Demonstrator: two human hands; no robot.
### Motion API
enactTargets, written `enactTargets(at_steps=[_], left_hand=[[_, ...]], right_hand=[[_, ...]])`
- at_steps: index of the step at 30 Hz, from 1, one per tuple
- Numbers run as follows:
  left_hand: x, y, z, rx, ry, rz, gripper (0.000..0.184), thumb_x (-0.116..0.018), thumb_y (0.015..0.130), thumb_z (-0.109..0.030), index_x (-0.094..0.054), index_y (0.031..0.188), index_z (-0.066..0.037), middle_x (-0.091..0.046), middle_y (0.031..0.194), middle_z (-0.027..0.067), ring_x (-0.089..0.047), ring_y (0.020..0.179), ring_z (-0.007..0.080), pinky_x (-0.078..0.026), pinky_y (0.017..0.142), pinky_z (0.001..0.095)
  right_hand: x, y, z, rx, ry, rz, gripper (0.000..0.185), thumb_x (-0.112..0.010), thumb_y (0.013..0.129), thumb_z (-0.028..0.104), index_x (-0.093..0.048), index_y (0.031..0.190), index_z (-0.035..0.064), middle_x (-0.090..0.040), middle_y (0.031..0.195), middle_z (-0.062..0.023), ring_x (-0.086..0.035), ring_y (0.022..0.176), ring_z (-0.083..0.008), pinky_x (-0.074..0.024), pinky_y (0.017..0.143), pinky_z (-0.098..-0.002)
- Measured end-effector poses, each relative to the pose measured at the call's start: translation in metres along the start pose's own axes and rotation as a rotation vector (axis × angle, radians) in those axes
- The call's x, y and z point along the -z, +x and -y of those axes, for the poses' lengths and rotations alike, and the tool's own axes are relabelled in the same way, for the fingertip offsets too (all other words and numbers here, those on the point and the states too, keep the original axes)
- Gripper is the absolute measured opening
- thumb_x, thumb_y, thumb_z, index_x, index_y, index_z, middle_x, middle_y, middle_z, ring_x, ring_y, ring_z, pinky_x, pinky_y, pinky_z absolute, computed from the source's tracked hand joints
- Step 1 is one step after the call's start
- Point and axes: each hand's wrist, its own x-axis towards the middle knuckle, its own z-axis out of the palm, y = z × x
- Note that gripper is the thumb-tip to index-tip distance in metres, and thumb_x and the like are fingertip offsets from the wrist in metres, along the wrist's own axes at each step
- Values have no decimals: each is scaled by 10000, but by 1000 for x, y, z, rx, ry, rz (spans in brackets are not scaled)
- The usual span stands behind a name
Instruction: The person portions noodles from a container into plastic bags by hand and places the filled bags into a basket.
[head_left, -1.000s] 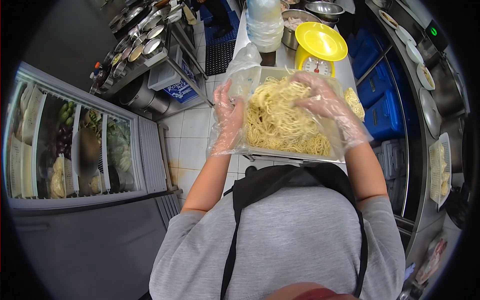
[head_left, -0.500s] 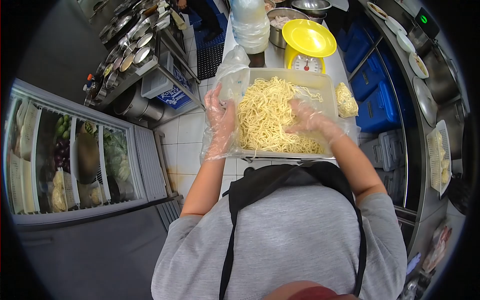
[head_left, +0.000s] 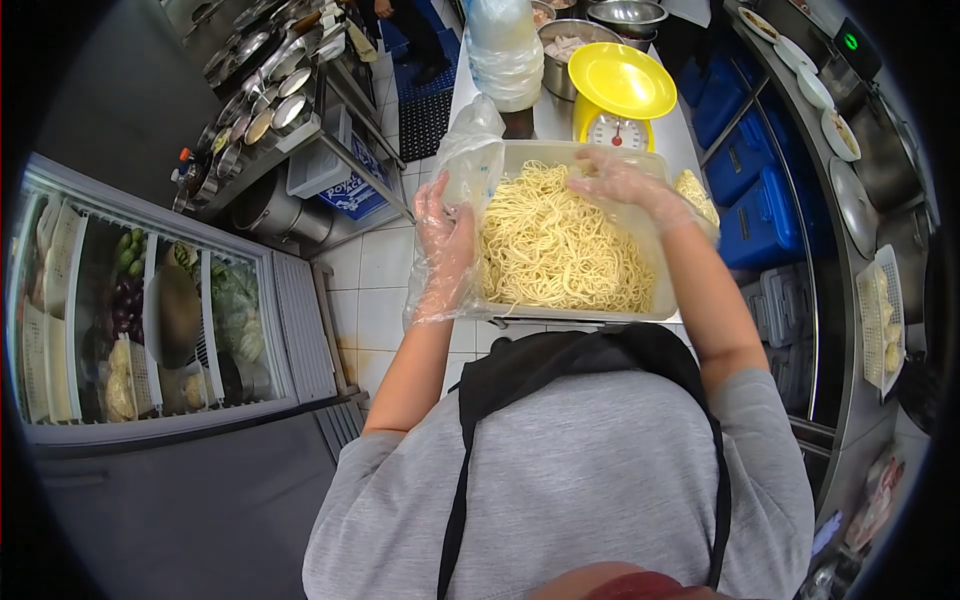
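Note:
A translucent plastic tub [head_left: 662,285] holds a large heap of yellow noodles [head_left: 565,245]. My left hand [head_left: 445,245], in a clear plastic glove, is at the tub's left side, fingers pointing up, with a clear plastic bag [head_left: 470,150] gathered between thumb and fingers. The bag rises along the tub's left wall; its contact with the fingers is partly obscured by the see-through film. Over the back right of the noodles is my right hand [head_left: 630,188], also gloved, its fingers stretched and apart, with no noodles visible in it.
Behind the tub stand a yellow scale [head_left: 620,85], a stack of bagged containers [head_left: 505,55] and a metal pot [head_left: 562,50]. Bagged noodles [head_left: 695,197] lie to the right. A glass-topped fridge [head_left: 150,320] is at left; another person's legs [head_left: 415,40] show at the back.
My right hand has lifted out of the noodles and moved toward the tub's back edge. The noodles lie spread more to the right. My left hand stays almost where it was.

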Motion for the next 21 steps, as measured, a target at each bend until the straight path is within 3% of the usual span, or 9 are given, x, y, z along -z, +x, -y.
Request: enactTargets(at_steps=[1, 2, 4, 6, 8, 10, 14, 17, 21], left_hand=[[0, -1, -1, 0, 1, -1, 495, -587, 754, -50, -508, 1243, -57, -427, 1217, 184, -483, 1060, 262, -381, 921, 339], [-1, 0, -2, 34, -30, 2, 497, -588, 753, -50, -507, 1244, -57, -425, 1219, 183, -490, 1026, 254, -387, 910, 337], [1, 0, -2, 68, -57, 0, 500, -589, 752, -51, -506, 1245, -57, -422, 1221, 182, -498, 992, 246, -393, 899, 334], [2, 0, 1, -46, 70, 16, 526, -567, 763, -9, -470, 1278, -57, -394, 1215, 119, -454, 1036, 203, -390, 876, 288], [2, 2, -2, -34, 64, 10, 523, -569, 764, -13, -472, 1276, -57, -400, 1210, 122, -449, 1056, 213, -387, 884, 291], [2, 1, -6, -20, 56, 13, 520, -571, 765, -17, -474, 1274, -58, -405, 1205, 124, -444, 1076, 223, -384, 893, 294], [2, 2, -4, 15, 59, 27, 524, -578, 765, -23, -476, 1277, -71, -402, 1212, 130, -456, 1043, 204, -388, 885, 287], [0, 3, -4, 15, 33, 38, 530, -580, 763, -18, -477, 1279, -77, -398, 1222, 131, -461, 1026, 190, -391, 880, 282], [0, 2, -4, 30, -7, 53, 533, -580, 762, -6, -478, 1280, -77, -397, 1231, 129, -463, 1021, 178, -397, 869, 277]], right_hand=[[-12, 4, -15, 104, 603, -17, 504, -651, 732, 154, -486, 1205, 105, -512, 1183, -139, -473, 1133, -276, -368, 981, -367], [-16, 25, -37, 106, 601, -15, 504, -651, 732, 154, -486, 1205, 105, -512, 1183, -139, -473, 1133, -276, -368, 981, -367], [-17, 70, -81, 394, -536, -118, 458, -544, 732, 15, -502, 1184, 76, -529, 1153, -132, -500, 1101, -275, -399, 945, -367], [-12, 71, -93, 320, -427, -61, 448, -578, 731, 60, -520, 1174, 85, -532, 1157, -165, -495, 1111, -283, -382, 969, -372], [-11, 58, -78, 239, -324, -4, 442, -611, 729, 105, -538, 1164, 93, -535, 1160, -198, -491, 1121, -291, -365, 994, -377], [-5, 31, -59, 226, -668, 44, 452, -588, 759, 96, -529, 1207, 97, -518, 1214, -196, -469, 1161, -316, -345, 1015, -388], [-15, 3, -67, 227, -568, -62, 464, -555, 797, 95, -506, 1258, 103, -502, 1253, -192, -437, 1207, -324, -338, 1023, -396], [-17, -3, -61, 290, -713, -76, 495, -485, 810, 0, -463, 1298, 79, -470, 1294, -197, -458, 1204, -303, -365, 1011, -362], [-15, 12, -77, 160, -627, -19, 483, -469, 840, 27, -424, 1320, 48, -438, 1324, -217, -436, 1228, -309, -341, 1031, -369]])
